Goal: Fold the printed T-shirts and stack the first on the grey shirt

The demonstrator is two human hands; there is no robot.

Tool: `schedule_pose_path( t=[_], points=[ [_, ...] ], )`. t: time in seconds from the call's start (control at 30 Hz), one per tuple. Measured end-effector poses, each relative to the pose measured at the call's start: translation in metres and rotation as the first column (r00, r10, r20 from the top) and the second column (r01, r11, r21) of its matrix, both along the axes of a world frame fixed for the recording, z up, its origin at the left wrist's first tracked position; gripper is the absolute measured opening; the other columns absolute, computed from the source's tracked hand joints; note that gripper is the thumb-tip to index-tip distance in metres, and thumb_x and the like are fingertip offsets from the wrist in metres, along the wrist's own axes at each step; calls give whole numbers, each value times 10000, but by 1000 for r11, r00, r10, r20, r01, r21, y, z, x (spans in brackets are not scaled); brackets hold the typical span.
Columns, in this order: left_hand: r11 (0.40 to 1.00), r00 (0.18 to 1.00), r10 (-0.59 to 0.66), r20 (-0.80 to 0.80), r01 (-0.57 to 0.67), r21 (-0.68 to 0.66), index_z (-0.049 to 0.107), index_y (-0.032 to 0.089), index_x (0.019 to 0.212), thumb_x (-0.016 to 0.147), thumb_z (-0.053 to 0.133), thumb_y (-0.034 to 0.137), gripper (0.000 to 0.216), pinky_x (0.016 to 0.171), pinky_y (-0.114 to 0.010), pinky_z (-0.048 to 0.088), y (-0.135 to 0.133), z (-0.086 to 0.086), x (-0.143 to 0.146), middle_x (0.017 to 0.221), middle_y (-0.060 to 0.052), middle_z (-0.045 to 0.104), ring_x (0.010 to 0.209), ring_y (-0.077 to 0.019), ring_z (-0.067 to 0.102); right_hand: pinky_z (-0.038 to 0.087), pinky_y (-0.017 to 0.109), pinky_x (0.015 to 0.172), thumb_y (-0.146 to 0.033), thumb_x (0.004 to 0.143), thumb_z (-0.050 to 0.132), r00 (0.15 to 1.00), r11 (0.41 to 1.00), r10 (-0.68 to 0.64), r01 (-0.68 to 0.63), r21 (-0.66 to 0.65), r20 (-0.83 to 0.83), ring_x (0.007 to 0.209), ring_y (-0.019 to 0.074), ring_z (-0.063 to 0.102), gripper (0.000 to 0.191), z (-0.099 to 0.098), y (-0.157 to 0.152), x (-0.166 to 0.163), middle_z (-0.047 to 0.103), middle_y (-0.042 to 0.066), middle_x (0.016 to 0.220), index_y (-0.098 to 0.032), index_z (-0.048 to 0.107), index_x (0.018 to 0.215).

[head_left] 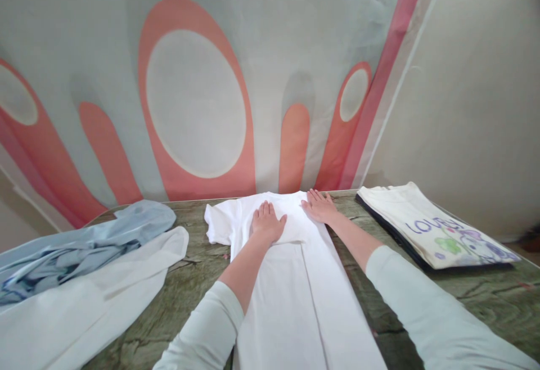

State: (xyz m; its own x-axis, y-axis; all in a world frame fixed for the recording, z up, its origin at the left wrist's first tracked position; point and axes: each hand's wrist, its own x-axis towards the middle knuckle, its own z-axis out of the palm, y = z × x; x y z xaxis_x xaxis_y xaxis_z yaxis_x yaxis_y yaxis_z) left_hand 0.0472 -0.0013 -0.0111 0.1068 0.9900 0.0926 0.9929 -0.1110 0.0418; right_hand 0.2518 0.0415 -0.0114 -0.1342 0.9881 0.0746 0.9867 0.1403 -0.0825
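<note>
A white T-shirt (295, 297) lies lengthwise down the middle of a greenish marbled table (194, 269), its right side folded in over the middle and one sleeve sticking out at the left. My left hand (266, 222) rests flat on the shirt near its far end, fingers stretched out. My right hand (319, 206) lies flat on the shirt's far right corner, fingers apart. Neither hand holds anything.
A heap of light blue cloth (84, 240) and white cloth (80, 308) lies at the left. At the right sits a folded stack with a cream printed garment (439, 229) on top. A wall hanging with red ovals (194, 100) stands right behind the table.
</note>
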Motion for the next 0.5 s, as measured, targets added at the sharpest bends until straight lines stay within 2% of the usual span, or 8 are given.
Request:
schedule_pose_path(
  t=[0.23,0.4,0.5],
  points=[
    [1000,1000,-7,3,7,30,231,64,1411,868,141,581,755,1086,-405,148,1,-2,-2,1483,-131,168,1364,-250,140,97,396,1095,-501,923,78,970,970,241,-240,28,-42,1364,179,134,629,-7,-46,-16,177,68,1495,-151,231,1423],
    [1000,1000,-10,-1,10,6,220,49,1412,867,154,579,764,1087,-403,147,2,-2,-2,1484,-141,155,1363,-252,137,101,427,1092,-462,931,117,990,990,139,-140,-33,-19,1361,189,148,597,-6,-48,-3,177,65,1494,-142,212,1426],
    [1000,1000,-8,0,8,-6,214,51,1415,865,159,584,768,1088,-411,147,3,-1,-3,1487,-135,145,1365,-254,130,81,467,1089,-422,935,155,997,997,75,-74,-25,24,1356,211,168,569,1,-46,8,211,73,1483,-128,259,1411]
  ],
)
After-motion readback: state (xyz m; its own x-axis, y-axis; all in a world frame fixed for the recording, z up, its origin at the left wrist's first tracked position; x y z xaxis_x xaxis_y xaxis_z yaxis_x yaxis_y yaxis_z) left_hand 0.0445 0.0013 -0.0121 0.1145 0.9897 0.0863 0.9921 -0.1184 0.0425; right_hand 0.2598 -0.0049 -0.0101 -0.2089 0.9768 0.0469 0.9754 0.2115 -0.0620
